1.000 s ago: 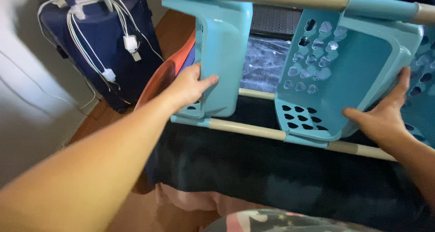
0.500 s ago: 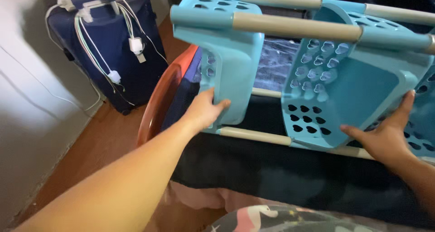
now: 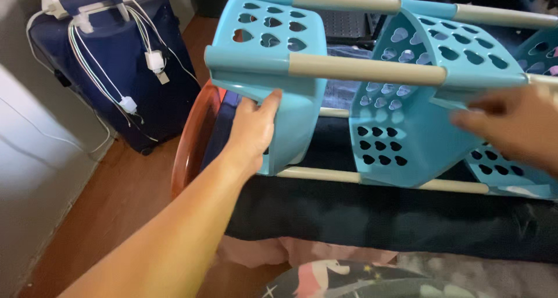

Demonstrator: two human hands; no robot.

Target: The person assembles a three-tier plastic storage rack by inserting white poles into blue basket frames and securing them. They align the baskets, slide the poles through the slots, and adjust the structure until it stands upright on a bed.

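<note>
**Two hands steady a tiered rack over the bed**

Our left hand (image 3: 253, 129) grips the end shelf of the turquoise plastic rack with heart-shaped holes and beige tubular rails (image 3: 360, 68), thumb hooked under its edge. Our right hand (image 3: 511, 129) is blurred; it seems pressed flat against a middle shelf, though we cannot tell if it grasps. The rack lies tipped on its side across the dark bedspread (image 3: 378, 216). We judge it light, stiff and awkward, best taken by the rails. Beside the bed stands a navy hard-shell suitcase (image 3: 145, 88) draped with white charger cables (image 3: 125, 103) on the wooden floor (image 3: 116, 205).
</note>
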